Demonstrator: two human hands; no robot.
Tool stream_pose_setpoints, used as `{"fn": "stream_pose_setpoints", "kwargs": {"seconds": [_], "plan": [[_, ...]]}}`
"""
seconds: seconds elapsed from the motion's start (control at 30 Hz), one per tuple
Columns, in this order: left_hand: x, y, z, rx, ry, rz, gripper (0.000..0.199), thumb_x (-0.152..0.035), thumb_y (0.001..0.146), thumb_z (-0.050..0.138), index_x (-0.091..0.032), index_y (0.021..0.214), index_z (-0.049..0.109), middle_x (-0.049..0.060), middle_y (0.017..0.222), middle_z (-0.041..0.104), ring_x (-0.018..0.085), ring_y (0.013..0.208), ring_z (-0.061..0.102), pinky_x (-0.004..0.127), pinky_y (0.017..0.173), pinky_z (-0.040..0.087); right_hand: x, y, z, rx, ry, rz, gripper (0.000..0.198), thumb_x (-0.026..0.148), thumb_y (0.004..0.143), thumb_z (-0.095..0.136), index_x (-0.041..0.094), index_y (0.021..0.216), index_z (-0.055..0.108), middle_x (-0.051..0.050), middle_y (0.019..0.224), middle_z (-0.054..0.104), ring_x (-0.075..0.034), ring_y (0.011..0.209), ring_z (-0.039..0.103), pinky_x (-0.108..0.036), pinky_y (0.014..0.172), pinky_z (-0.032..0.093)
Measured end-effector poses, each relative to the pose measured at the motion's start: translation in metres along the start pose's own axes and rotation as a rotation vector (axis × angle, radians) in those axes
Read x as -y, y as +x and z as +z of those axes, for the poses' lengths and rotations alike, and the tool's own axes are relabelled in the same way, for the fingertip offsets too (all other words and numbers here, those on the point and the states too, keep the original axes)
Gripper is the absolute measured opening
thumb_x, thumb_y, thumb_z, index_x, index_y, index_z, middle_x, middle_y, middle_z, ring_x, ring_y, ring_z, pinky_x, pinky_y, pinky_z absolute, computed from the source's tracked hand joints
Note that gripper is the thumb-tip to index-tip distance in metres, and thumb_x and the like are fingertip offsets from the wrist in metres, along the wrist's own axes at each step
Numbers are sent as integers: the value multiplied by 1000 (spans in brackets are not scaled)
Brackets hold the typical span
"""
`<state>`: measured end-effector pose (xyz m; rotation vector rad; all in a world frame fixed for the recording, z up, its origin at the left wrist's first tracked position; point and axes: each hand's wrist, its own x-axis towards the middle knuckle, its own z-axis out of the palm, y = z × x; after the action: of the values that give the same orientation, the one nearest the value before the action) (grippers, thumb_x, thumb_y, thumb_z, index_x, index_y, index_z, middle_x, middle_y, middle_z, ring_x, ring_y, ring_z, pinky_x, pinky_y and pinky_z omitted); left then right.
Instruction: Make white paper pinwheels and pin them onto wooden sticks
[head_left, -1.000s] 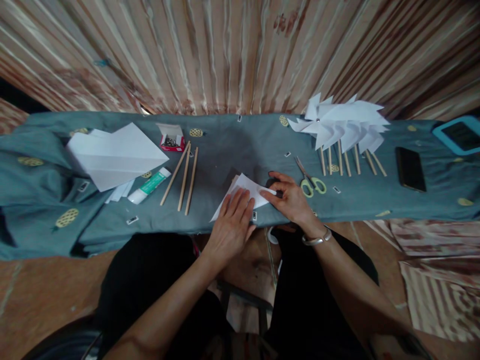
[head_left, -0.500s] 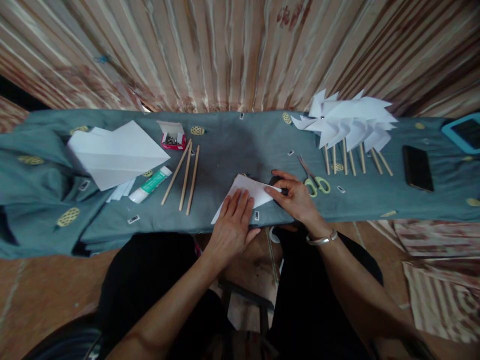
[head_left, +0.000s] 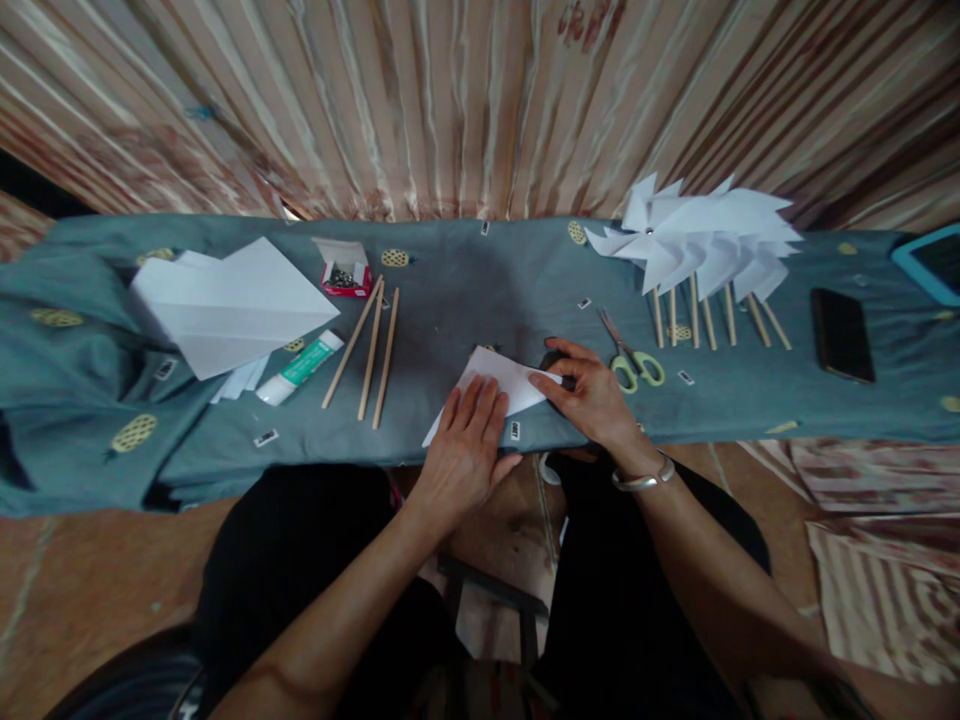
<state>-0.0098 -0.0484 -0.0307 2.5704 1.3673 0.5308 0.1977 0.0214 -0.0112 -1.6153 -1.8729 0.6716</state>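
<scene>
A folded sheet of white paper (head_left: 517, 378), roughly triangular, lies near the front edge of the cloth. My left hand (head_left: 469, 425) rests flat on its left part, fingers stretched out. At the paper's right corner, my right hand (head_left: 589, 395) pinches the tip between thumb and fingers; something dark shows under those fingers, too shadowed to name. Scissors (head_left: 628, 358) with green handles lie just right of my right hand, blades slightly apart. To the left of the paper are three wooden sticks (head_left: 371, 355).
White paper pinwheels on sticks (head_left: 712, 240) overlap at the back right, beside a black phone (head_left: 841, 335) and a blue-edged device (head_left: 930, 265). On the left are paper sheets (head_left: 240, 300), a glue stick (head_left: 300, 368) and a red box of small metal pieces (head_left: 346, 272). A striped curtain (head_left: 450, 110) hangs behind.
The hands and the folded paper hold nearly the same pose. The view has shifted very slightly; nothing was taken up or let go.
</scene>
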Motion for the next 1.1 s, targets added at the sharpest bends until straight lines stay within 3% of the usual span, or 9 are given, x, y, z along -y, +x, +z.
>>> {"fn": "stream_pose_setpoints", "kwargs": {"seconds": [0.33,0.93,1.1], "plan": [[0,2,-1,30,74,1,70,-55,96,43,-3,142,40,25,151,43,39,145,32,57,117,29,-4,1,5,-40,-50,-46,33,50,83,65,22,67,70,-13,127,67,-33,120,61,-50,103,46],[1,2,1,52,109,-2,72,-55,96,42,-3,145,37,25,153,41,38,147,30,57,118,27,-4,1,7,-72,-122,-78,27,44,82,68,22,67,70,-12,125,68,-32,119,62,-51,102,48],[0,1,1,47,150,14,74,-54,95,45,-1,144,37,25,153,41,39,146,30,56,118,26,0,-2,7,-101,-148,-114,29,49,85,65,22,78,71,-13,124,67,-32,120,60,-51,103,48]]}}
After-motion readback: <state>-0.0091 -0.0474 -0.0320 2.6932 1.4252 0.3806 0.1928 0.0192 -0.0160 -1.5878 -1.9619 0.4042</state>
